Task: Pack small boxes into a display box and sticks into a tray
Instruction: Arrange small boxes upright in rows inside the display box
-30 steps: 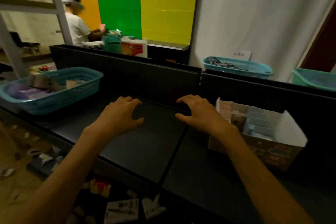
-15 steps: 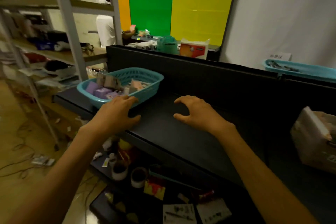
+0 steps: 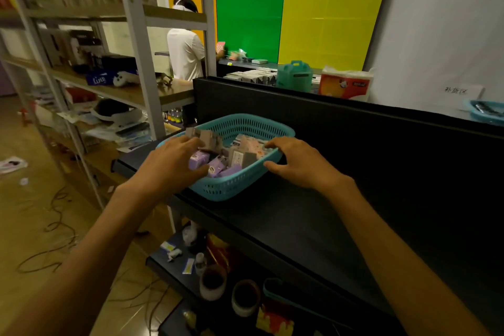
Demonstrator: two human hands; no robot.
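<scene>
A teal plastic basket (image 3: 231,189) stands on the black shelf (image 3: 313,226), filled with several small boxes (image 3: 218,169), purple, grey and pale pink. My left hand (image 3: 169,165) reaches over the basket's near left rim, its fingers lying loosely on the boxes and its thumb against a purple one. My right hand (image 3: 298,163) is at the basket's right rim, with fingertips over the edge and the thumb outside the wall. Neither hand lifts anything. A second teal basket (image 3: 485,112) with dark sticks sits at the far right. The display box is out of view.
A black partition (image 3: 354,128) rises behind the shelf. Grey metal shelving (image 3: 136,43) full of clutter stands to the left. A person (image 3: 185,52) works at a far table. Tape rolls and cups (image 3: 245,299) crowd the lower shelf. Cables lie on the floor (image 3: 49,226).
The view has swung left, so the display box has left the frame and the basket is now central. Both hands moved forward from the bare shelf onto the basket.
</scene>
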